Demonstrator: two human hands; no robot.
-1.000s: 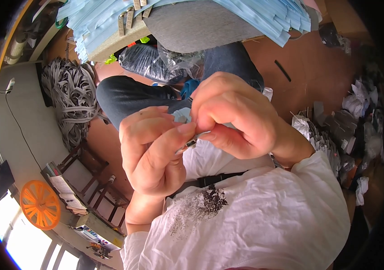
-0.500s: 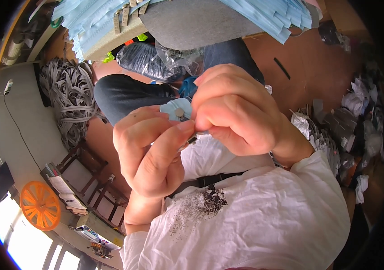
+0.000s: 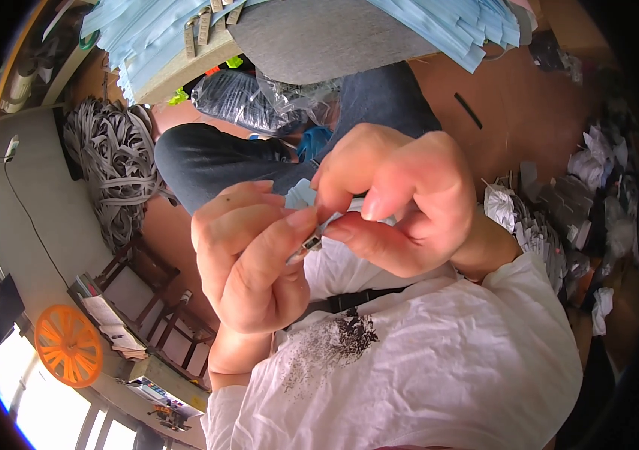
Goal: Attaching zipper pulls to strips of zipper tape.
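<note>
Metal piece (image 3: 312, 241) shifted lower, beside fingertips (image 3: 300, 220) of left grip (image 3: 248, 255), pale-blue strip (image 3: 330, 220) pinched there and by right grip (image 3: 417, 202)

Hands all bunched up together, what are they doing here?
A person's left hand pinches a small pale strip with a metal bit on it. The right hand has its thumb and finger by one end; whether they grip it is hard to tell. Ahead lie many light-blue strips.
</note>
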